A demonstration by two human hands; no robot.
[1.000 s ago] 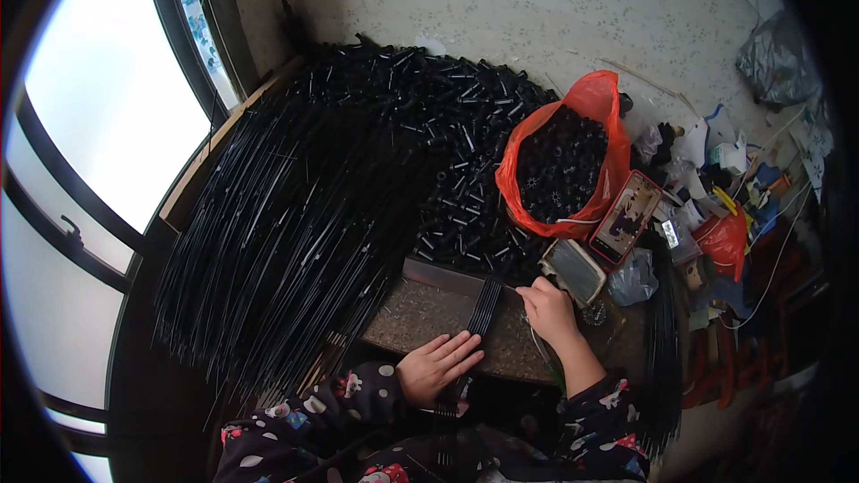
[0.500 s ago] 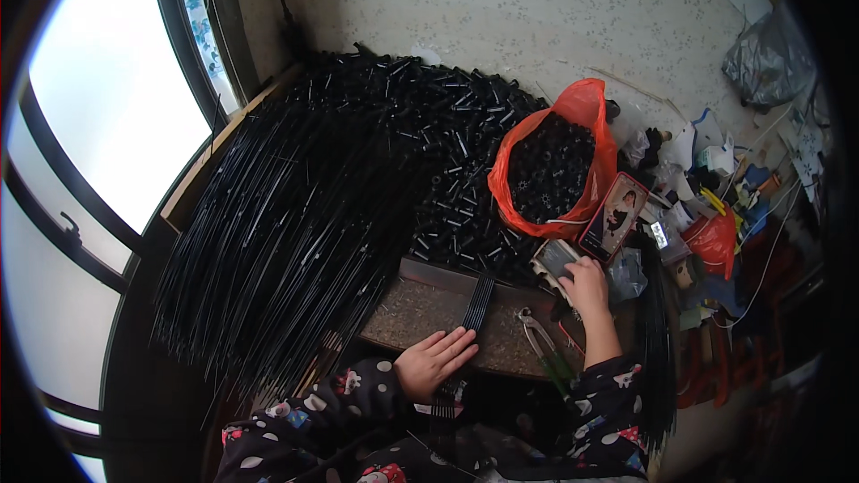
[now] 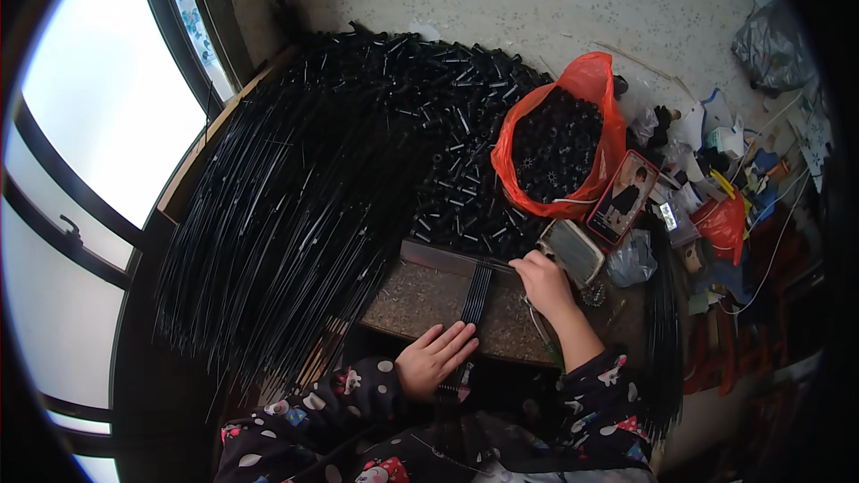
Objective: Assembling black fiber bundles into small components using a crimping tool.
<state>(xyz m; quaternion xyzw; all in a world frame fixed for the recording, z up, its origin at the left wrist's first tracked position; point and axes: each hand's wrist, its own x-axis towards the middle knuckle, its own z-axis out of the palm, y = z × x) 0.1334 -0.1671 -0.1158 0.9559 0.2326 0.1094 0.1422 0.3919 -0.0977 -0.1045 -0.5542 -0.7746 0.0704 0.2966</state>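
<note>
My left hand [image 3: 438,360] lies flat with fingers stretched across the near part of a row of thin black rods [image 3: 477,293]. These rods lie side by side on a brown board [image 3: 412,300]. At their far ends my right hand [image 3: 548,288] is closed in a pinch. Something thin seems to be between its fingertips, too small to make out. Pincers with green handles [image 3: 537,320] lie on the board, partly hidden by my right forearm. A shallow rectangular tin [image 3: 573,249] sits just beyond my right hand.
Many long black rods [image 3: 277,224] cover the left side. Behind the board is a heap of short black tubes [image 3: 456,125]. A red plastic bag [image 3: 595,80] holds small black parts. A phone [image 3: 624,197] leans beside it, near a grey plastic bag [image 3: 632,259] and clutter.
My right hand has moved left from the tin to the far ends of the rods, its fingers now pinched. My left hand stays on the rods. The view has shifted slightly.
</note>
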